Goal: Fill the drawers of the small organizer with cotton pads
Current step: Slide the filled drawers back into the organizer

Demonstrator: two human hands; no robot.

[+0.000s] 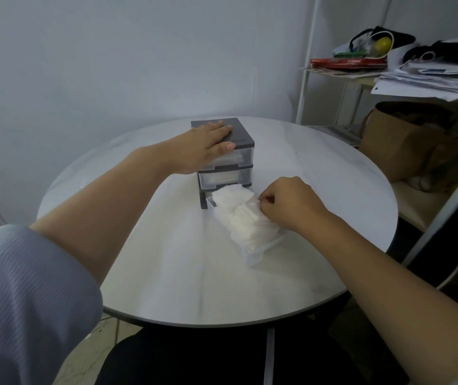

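A small dark grey organizer (245, 140) with clear drawers stands at the middle of the round white table (183, 273). My left hand (208, 145) lies flat on its top, thumb down its front. The two upper drawers (227, 176) are pushed in and show white pads inside. The bottom drawer (255, 255) is pulled far out toward me and heaped with white cotton pads (241, 215). My right hand (286, 204) rests at the right side of the heap, its curled fingertips pinching the pads.
A white metal shelf (305, 79) stands at the back right, loaded with papers (430, 79), a red packet and bags. A brown paper bag (405, 140) sits beside the table's right edge. My legs are below the near rim.
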